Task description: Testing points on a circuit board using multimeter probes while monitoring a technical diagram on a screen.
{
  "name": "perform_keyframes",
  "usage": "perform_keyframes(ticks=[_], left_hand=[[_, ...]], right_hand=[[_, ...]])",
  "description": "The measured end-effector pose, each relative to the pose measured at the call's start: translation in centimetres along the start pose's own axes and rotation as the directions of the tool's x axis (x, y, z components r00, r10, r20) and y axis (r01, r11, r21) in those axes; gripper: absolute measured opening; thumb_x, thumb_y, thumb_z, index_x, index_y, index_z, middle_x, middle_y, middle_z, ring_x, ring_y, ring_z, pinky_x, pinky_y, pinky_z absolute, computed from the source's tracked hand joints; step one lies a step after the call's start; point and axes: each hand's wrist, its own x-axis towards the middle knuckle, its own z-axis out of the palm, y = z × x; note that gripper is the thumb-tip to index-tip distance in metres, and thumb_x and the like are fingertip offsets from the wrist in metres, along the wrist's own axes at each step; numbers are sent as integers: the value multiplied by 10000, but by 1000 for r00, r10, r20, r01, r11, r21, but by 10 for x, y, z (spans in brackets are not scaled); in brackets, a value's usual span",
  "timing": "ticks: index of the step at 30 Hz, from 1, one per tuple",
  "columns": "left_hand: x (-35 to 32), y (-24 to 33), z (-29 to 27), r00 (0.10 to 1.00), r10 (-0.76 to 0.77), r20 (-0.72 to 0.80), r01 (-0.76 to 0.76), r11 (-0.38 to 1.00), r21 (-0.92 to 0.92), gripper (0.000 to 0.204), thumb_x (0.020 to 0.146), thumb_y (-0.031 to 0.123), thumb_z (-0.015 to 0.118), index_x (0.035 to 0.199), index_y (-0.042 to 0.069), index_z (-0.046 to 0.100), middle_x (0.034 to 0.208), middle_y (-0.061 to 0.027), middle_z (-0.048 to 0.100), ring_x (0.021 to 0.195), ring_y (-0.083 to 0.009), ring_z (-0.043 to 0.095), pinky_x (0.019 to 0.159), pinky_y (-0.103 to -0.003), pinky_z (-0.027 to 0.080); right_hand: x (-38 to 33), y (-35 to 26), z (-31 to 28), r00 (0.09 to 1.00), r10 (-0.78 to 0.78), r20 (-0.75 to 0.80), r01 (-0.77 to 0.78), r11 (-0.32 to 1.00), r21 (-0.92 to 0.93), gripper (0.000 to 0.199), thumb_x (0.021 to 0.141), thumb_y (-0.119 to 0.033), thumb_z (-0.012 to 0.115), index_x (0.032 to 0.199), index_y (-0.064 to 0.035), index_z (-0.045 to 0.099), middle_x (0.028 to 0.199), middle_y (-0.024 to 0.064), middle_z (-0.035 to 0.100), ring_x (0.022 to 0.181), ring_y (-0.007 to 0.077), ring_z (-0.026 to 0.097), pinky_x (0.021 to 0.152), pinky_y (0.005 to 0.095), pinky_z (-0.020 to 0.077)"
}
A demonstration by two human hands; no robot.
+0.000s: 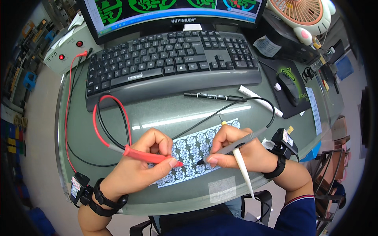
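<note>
My left hand [143, 169] grips a red test probe [143, 156], its tip pointing right and down at a panel of small round circuit boards [181, 144]. In my right hand [254, 155] is a grey and black test probe [238, 144], its dark tip at the same panel, close to the red one. A white pointed stick [244, 173] also sits in the right hand, slanting down toward the desk's near edge. Whether either tip touches a board, I cannot tell. The white and dark panel lies tilted on the desk, partly hidden by both hands.
Beyond my hands stand a black keyboard [169, 59] and a monitor [173, 24]. A black marker [214, 96] and a white pen [262, 102] lie before the keyboard. The probe leads loop across the desk; the red one reaches a box [71, 51]. A mouse [288, 88] is at right.
</note>
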Motion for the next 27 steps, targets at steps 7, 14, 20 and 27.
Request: perform_keyframes(ticks=[7, 14, 20, 27], left_hand=[[2, -4, -1, 1000, 23, 13, -23, 999, 25, 219, 893, 52, 624, 923, 45, 407, 910, -42, 479, 821, -68, 519, 751, -247, 492], [1, -3, 1, 1000, 0, 6, 0, 1000, 16, 202, 894, 35, 607, 914, 48, 405, 905, -42, 481, 809, -63, 514, 729, -235, 482], [0, -5, 2, 1000, 15, -9, -14, 999, 29, 205, 888, 30, 613, 914, 50, 410, 911, -36, 485, 806, -60, 515, 720, -224, 471], [0, -5, 3, 996, 84, -29, -77, 979, 188, 229, 853, 33, 662, 905, 55, 440, 923, -20, 498, 816, -59, 496, 715, -229, 449]], right_hand=[[0, 2, 3, 1000, -2, -16, 3, 998, 71, 245, 841, -201, 755, 859, -39, 572, 805, 18, 604, 687, 78, 585, 585, 229, 453], [0, 4, 2, 999, -46, -7, 46, 999, -15, 269, 815, -183, 784, 872, -36, 566, 775, 42, 677, 706, 94, 671, 595, 207, 495], [0, 5, 3, 998, -66, -3, 66, 998, -26, 275, 812, -193, 787, 877, -41, 567, 776, 41, 676, 699, 92, 668, 584, 207, 491], [-1, 0, 7, 999, -31, -34, 30, 999, -22, 258, 834, -227, 758, 847, -52, 569, 765, 21, 620, 645, 97, 605, 553, 240, 460]])
